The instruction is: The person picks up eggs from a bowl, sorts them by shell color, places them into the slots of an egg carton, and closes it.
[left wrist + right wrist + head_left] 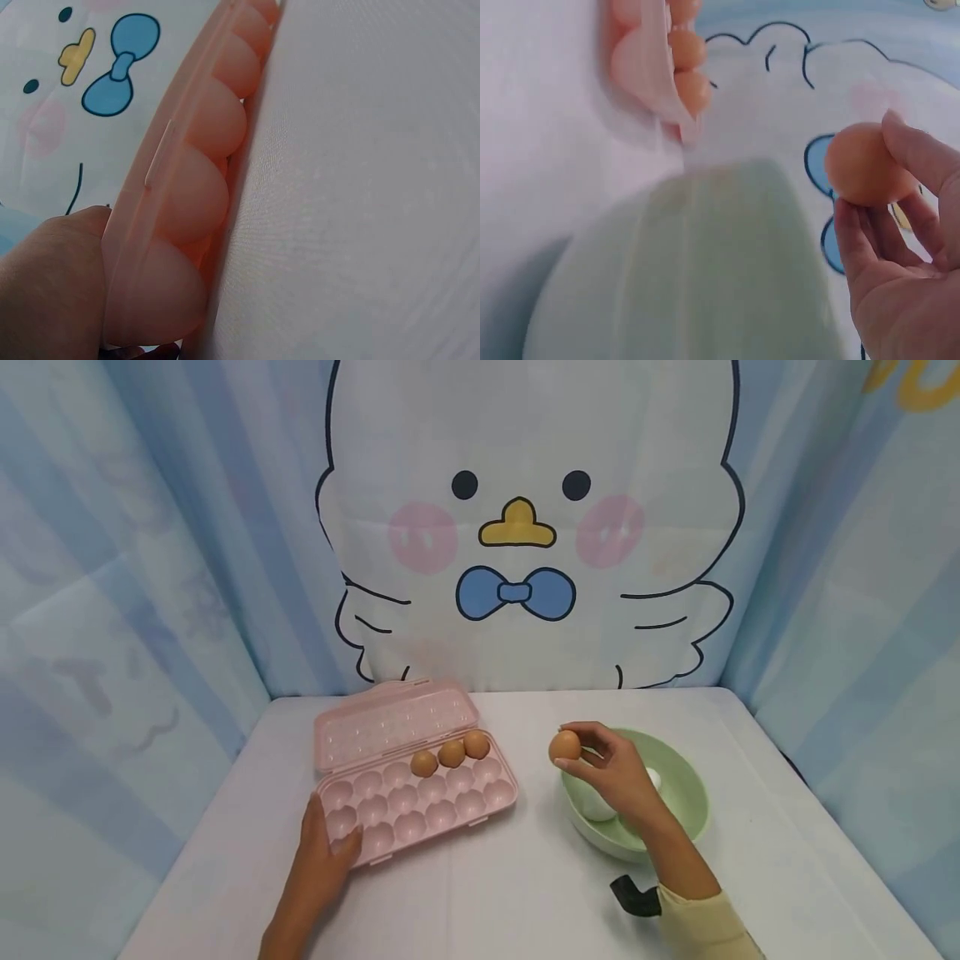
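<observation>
Near the middle of the table (525, 893), an open pink egg tray (420, 797) is steadied at its front left corner by the left hand (322, 860), fingers laid flat. Three brown eggs (451, 753) are seated in its back row. A fourth egg (565, 747) is pinched in the right hand (611, 772) above the green bowl (675, 793), where white eggs (596, 806) are partly hidden. No writing is seen.

Staged recording booth, not a home: cartoon chick backdrop (525, 527), blue curtain walls (112, 610), white-clothed tabletop (525, 893).
</observation>
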Motion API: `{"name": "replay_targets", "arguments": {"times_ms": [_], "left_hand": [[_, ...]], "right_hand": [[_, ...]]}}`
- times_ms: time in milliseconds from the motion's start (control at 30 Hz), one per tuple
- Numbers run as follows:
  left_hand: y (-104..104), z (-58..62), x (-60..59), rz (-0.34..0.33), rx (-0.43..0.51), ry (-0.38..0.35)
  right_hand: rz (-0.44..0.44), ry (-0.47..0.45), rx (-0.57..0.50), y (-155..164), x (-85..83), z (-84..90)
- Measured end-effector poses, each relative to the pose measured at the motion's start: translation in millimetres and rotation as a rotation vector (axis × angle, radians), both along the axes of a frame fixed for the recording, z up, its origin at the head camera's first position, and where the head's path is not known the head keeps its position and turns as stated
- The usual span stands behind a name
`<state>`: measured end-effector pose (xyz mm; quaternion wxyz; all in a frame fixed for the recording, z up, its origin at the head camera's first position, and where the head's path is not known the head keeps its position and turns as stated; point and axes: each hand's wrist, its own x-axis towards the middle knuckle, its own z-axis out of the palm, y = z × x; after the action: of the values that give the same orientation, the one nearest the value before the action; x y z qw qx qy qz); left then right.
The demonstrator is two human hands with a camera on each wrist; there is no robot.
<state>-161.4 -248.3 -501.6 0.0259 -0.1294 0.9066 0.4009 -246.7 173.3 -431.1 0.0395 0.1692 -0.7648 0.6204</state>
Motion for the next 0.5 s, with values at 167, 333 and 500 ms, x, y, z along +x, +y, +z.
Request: {"name": "replay_targets", "arguments": {"times_ms": [167,333,500], "left_hand": [[-1.3,-1.0,0.8,0.009,-0.008,-0.017],[-3.1,-2.4,0.1,0.003,-0.012,-0.013],[-2.4,-3.8,-0.6,-0.005,0.001,-0.008]], "right_hand": [[0.038,0.035,0.013,-33.8,-7.0,2.8],[0.100,0.051,0.011,-68.4,-16.6,2.5],[0.130,0.035,-0.022,-98.3,-26.7,-6.6]]}}
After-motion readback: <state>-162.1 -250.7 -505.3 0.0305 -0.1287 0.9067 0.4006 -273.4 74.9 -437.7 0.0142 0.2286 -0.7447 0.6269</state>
